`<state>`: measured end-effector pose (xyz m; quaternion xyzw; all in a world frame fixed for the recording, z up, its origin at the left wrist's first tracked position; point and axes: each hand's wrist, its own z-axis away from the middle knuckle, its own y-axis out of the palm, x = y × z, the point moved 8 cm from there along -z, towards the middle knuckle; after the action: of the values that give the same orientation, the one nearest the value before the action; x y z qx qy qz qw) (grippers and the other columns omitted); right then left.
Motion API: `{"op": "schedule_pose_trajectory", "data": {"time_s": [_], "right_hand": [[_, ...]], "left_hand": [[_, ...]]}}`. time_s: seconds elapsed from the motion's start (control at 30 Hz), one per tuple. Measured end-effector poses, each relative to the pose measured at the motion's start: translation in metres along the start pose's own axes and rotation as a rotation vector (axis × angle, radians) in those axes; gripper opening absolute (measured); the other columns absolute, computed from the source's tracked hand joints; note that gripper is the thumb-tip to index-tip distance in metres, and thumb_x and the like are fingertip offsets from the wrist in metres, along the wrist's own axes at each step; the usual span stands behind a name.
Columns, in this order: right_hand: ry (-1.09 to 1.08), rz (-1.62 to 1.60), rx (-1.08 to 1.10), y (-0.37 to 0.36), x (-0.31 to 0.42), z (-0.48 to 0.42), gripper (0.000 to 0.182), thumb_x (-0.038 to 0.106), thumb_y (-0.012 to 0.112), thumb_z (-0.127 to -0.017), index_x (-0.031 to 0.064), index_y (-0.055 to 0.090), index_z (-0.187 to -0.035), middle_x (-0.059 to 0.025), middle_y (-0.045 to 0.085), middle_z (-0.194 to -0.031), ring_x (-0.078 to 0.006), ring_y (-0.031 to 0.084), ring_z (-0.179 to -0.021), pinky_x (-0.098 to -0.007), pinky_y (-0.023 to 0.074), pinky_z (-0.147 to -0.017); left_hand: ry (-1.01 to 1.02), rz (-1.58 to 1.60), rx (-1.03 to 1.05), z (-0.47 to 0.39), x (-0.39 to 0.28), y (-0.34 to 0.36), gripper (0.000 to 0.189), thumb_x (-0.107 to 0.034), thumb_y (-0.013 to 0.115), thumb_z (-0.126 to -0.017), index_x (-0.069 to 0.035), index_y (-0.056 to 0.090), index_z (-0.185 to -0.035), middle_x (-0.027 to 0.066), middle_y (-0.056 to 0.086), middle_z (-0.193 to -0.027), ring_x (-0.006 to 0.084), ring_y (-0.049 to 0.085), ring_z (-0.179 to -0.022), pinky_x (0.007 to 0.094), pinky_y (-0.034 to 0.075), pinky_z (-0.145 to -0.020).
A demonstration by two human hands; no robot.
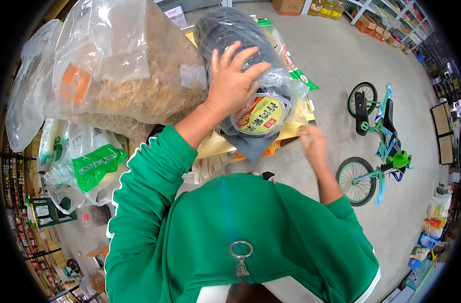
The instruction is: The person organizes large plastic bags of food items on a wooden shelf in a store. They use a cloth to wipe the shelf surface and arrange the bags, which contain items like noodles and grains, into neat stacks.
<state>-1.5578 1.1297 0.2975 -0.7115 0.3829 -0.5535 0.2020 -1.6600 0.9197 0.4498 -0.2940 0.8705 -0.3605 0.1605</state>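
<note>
My left hand rests with spread fingers on a clear plastic bag around a dark, rounded bundle. A round yellow and red label bearing writing shows at the bundle's near end, just below that hand. My right hand, somewhat blurred, is off the table's right corner, near the bag's loose edge; whether it grips any of the thin film cannot be told. Left of the bundle stands a large clear bag of brown dried flakes. Both bags lie on a yellow wooden table.
A green and blue child's bicycle stands on the concrete floor at the right. Plastic bags with a green band hang at the table's left. A plastic bottle with a red cap and a green crate are at lower left.
</note>
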Motion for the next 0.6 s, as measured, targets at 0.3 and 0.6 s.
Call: {"op": "schedule_pose_trajectory", "data": {"time_s": [0.3, 0.6], "right_hand": [[-0.204, 0.305, -0.030, 0.087, 0.089, 0.024, 0.060, 0.028, 0.076, -0.060, -0.0032, 0.049, -0.104, -0.0168, 0.046, -0.114, -0.0345, 0.042, -0.109, -0.0431, 0.0345, -0.092], [-0.015, 0.347, 0.187, 0.108, 0.054, 0.034, 0.049, 0.023, 0.072, -0.064, 0.0055, 0.049, -0.103, -0.0137, 0.054, -0.090, -0.0287, 0.054, -0.090, -0.0393, 0.0416, -0.080]], "left_hand": [[0.304, -0.211, 0.213, 0.020, -0.034, 0.048, 0.030, -0.018, 0.060, -0.068, -0.019, 0.057, -0.098, 0.0019, 0.050, -0.102, 0.0253, 0.042, -0.109, 0.0485, 0.032, -0.090], [0.094, 0.070, 0.252, -0.025, 0.028, 0.016, 0.019, -0.001, 0.051, -0.072, -0.007, 0.047, -0.090, 0.0138, 0.052, -0.087, 0.0360, 0.054, -0.084, 0.0439, 0.045, -0.070]]}}
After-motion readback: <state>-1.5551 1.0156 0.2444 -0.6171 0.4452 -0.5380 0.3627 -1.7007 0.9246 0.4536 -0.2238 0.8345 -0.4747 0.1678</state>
